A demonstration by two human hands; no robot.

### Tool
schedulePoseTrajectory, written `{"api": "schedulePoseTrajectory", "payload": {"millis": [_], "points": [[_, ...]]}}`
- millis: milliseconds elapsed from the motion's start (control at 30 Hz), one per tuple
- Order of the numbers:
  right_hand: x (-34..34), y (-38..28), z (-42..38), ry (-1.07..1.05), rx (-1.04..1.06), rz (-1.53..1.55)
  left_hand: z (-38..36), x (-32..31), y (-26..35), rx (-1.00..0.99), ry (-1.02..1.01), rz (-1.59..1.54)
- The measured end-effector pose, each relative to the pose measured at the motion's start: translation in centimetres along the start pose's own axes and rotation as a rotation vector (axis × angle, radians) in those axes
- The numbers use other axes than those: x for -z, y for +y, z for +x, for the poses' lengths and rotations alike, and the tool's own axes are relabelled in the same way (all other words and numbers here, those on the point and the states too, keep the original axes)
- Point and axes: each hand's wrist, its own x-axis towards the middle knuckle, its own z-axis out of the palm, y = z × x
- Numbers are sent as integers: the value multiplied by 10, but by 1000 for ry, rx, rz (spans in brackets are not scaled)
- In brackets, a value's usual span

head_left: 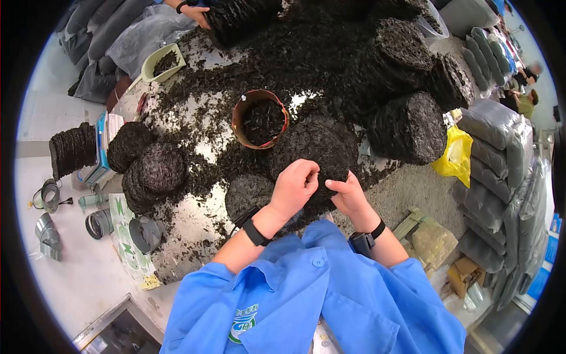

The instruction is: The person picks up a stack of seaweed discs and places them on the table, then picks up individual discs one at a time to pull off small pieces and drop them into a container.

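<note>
Just in front of my chest, my left hand (293, 186) is closed, its fingertips pinched together; anything between them is too small to make out. Close beside it, my right hand (350, 196) has its thumb and fingers apart, and nothing shows in it. Both are above a large round cake of dark, dried seaweed-like material (315, 138). A smaller round cake (246, 193) lies left of my left hand. Beyond the hands stands a round reddish-brown tub (240, 131) with dark flakes inside.
Dark flakes (265, 65) cover the table. Thick stacked rolls (407, 127) stand right, more round cakes (159, 168) left. A pale scoop (180, 64) lies far left. Another person's hand (196, 15) touches a dark roll at the top. A yellow bag (457, 154) hangs right.
</note>
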Motion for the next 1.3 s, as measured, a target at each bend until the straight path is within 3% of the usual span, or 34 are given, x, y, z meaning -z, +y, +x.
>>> {"api": "schedulePoseTrajectory", "payload": {"millis": [100,167,267,400,467,533,600,667,700,733,800,867,900,933,967,1000,1033,1067,1100,1133,1200,1233,1267,1300], "points": [[-7,-2,5,-23,4,79,9,0,-3,-111,3,108],[-12,-2,6,-27,-4,138,13,4,-7,-293,6,248],[-19,2,10,-82,-4,177,16,10,-12,-346,-90,371],[-24,2,16,10,-49,156,32,22,-17,-378,-132,414],[-27,-4,20,59,-74,148,45,39,-15,232,-183,-169],[-30,-11,24,122,-107,224,74,71,-25,374,-1,-531],[-33,-15,34,82,-93,242,102,105,-54,307,313,-415],[-68,-26,42,44,154,105,115,135,-110,248,357,29],[-77,-26,52,-32,277,-50,111,141,-127,207,311,293],[-95,-30,63,-53,271,-57,110,148,-121,172,257,558],[-129,-36,86,-267,951,-1104,104,153,-100,410,204,535],[-129,-28,113,-469,1144,-1967,73,156,-143,-23,360,708],[-119,-23,121,-536,1122,-1924,56,161,-154,0,352,581],[-119,-27,112,-453,1158,-1870,34,164,-152,14,348,585],[-117,-36,96,-352,1152,-1773,3,164,-145,216,374,509],[-107,-40,73,-216,1041,-1580,-30,161,-136,419,394,425],[-115,-45,37,14,846,-1339,-63,152,-134,458,310,496],[-95,-44,17,281,782,-1294,-98,140,-134,497,221,562],[-65,-37,17,157,750,-774,-129,122,-136,564,133,704],[-63,-43,-1,148,512,-527,-148,106,-136,623,43,842],[-26,-37,-3,188,260,-362,-157,92,-135,678,40,804],[-16,-33,0,245,187,-393,-158,86,-135,741,38,782],[12,-23,8,271,289,-630,-154,86,-133,757,65,748],[8,-23,4,389,524,-1001,-149,87,-127,751,68,771]]}}
